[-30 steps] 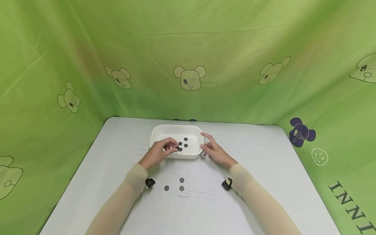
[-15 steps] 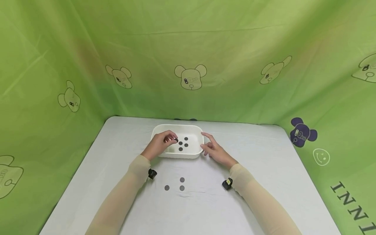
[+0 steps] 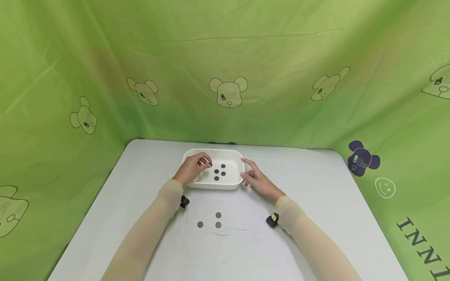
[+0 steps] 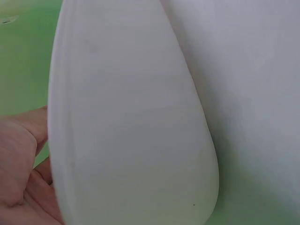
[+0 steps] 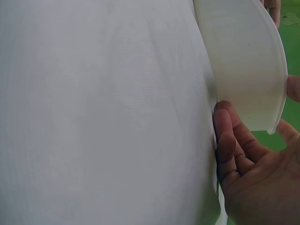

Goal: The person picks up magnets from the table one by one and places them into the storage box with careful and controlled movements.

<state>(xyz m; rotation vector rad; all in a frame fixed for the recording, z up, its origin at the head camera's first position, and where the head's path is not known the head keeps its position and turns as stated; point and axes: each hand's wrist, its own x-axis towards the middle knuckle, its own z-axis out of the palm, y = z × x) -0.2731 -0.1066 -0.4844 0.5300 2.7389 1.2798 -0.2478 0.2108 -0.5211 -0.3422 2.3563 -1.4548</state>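
In the head view my left hand [image 3: 192, 168] reaches over the left part of a white tray [image 3: 233, 186], with a small dark disc [image 3: 209, 164] pinched between thumb and fingertips. Several matching discs [image 3: 216, 171] lie flat on the tray floor, right of that hand. At the tray's right end, my right hand [image 3: 258, 180] rests its spread index finger and thumb against the rim. From the right wrist, the other fingers [image 5: 226, 124] show low beside the tray's outer wall [image 5: 246, 65]. The tray's side [image 4: 136, 112] hides most of the left hand in the left wrist view.
Three more dark discs [image 3: 218, 225] lie on the white-covered table [image 3: 246, 249] in front of the tray. Green fabric [image 3: 225, 47] printed with bear heads hangs behind and at both sides. A small black device [image 3: 272, 220] sits at the right wrist.
My left hand has lifted the disc away from the ones on the tray floor and moved it left and toward the far side. The right hand has stayed put.
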